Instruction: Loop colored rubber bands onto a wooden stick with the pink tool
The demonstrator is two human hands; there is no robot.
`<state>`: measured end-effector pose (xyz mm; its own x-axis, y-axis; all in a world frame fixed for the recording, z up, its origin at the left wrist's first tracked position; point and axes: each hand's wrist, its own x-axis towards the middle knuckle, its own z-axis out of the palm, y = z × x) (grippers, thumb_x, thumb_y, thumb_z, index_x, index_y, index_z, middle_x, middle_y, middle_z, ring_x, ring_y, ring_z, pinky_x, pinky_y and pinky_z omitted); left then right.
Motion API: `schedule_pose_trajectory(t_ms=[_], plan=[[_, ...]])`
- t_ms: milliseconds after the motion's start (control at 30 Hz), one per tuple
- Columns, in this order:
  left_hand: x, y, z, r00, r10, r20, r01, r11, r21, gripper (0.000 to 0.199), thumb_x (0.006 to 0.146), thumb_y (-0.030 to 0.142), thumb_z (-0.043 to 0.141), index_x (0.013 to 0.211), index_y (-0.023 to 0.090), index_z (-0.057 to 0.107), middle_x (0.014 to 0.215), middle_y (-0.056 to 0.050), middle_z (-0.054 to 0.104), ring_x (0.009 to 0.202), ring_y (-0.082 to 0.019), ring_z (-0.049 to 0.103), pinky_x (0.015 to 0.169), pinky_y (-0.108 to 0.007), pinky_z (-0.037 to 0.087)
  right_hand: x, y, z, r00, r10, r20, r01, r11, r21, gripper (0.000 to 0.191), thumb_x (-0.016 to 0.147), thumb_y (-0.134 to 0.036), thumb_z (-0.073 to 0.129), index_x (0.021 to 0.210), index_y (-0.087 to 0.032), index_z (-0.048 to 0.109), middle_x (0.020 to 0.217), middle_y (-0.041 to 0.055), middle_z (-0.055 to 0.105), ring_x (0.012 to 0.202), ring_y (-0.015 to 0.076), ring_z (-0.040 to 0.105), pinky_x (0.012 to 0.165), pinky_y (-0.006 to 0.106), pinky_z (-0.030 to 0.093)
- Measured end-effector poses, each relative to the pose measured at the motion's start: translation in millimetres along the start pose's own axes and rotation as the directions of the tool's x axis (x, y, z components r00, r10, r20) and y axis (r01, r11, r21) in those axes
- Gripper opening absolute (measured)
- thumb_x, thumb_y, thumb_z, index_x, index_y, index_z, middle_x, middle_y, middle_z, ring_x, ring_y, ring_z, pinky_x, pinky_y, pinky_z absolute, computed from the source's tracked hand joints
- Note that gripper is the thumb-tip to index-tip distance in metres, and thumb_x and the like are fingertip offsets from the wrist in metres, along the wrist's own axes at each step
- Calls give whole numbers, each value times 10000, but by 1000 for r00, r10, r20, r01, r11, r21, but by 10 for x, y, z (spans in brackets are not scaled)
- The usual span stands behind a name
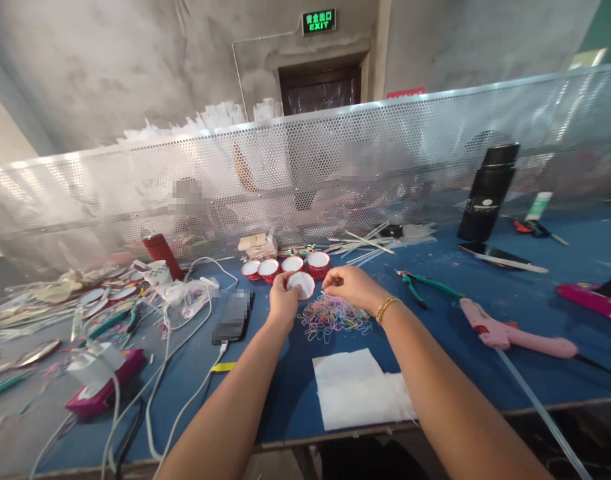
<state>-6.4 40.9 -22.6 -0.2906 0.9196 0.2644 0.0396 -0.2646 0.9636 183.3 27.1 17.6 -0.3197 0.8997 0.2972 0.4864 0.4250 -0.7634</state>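
Note:
My left hand [284, 301] grips a round white disc with a red rim [301, 286] by its left edge, its fingers closed on it. Just right of the disc, my right hand [343, 288] has its fingertips pinched together; whatever they hold is too small to name. Beneath both hands lies a pile of thin multicoloured loops [334, 319]. Behind them stand short stacks of red-rimmed white discs [318, 261].
A white cloth [358, 390] lies near the front edge. Pliers [430, 285] and a pink glue gun [510, 333] are at right, with a black bottle [488, 193] behind. At left are a phone [233, 317], white cables and a red bottle [162, 255].

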Motion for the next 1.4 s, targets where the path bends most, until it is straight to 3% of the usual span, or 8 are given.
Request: schedule_pose_trajectory(t_ms=[133,233,700,833,1033,1133,1233,1400], plan=[[-70,30,29,992,-115,48,118,991,-66,389,680,102,630,1059,187,620,958,-40,674,814,-158,627,720,-285,535,30,7,66,997,-1,-83,2,1000,6,213,879,-332,580,817,-158,686,730,23,700,658,143,618,635,245,444],[-134,65,34,990,-121,79,128,988,-90,374,688,112,633,1052,196,616,987,-40,674,821,-153,627,716,-278,528,44,-16,119,999,34,-40,-31,997,73,278,933,-361,517,868,-155,691,723,37,705,638,144,636,604,234,458],[-184,236,14,975,-61,216,91,987,-133,460,628,377,830,995,174,640,829,-19,676,663,-119,590,573,-222,455,46,-28,203,995,78,68,-99,906,412,112,900,-227,617,819,-155,644,664,18,689,576,107,644,520,183,498],[-184,274,-1,961,-148,234,200,956,-217,417,704,441,784,996,183,636,881,-29,678,704,-122,618,596,-229,509,59,-25,172,995,97,-2,-86,892,443,96,891,-215,625,818,-156,642,672,20,697,581,117,656,517,194,510],[-178,303,-29,947,-257,193,287,946,-152,256,667,210,787,859,159,625,774,-11,646,613,-98,586,568,-226,520,63,-30,147,983,180,-42,-144,888,437,96,905,-214,606,837,-160,646,719,20,727,638,138,699,535,200,513],[-169,304,-46,962,-238,135,256,956,-142,242,649,179,774,830,164,613,762,-2,638,647,-107,600,588,-230,524,61,-9,138,983,168,-78,-136,940,313,161,940,-258,560,885,-161,677,818,48,758,661,149,710,559,222,507],[-157,303,-60,969,-229,88,240,961,-136,250,636,197,772,815,173,599,748,10,626,669,-116,605,601,-237,522,52,22,115,979,64,-196,-73,997,-40,143,911,-243,602,871,-176,721,870,51,771,765,170,716,679,251,506],[-161,314,-40,978,-202,60,207,973,-97,220,657,197,736,833,172,607,753,9,628,666,-118,599,598,-237,499,12,23,31,989,32,-142,-80,935,-345,151,855,-184,652,942,-216,771,993,35,783,930,176,708,810,246,487]])
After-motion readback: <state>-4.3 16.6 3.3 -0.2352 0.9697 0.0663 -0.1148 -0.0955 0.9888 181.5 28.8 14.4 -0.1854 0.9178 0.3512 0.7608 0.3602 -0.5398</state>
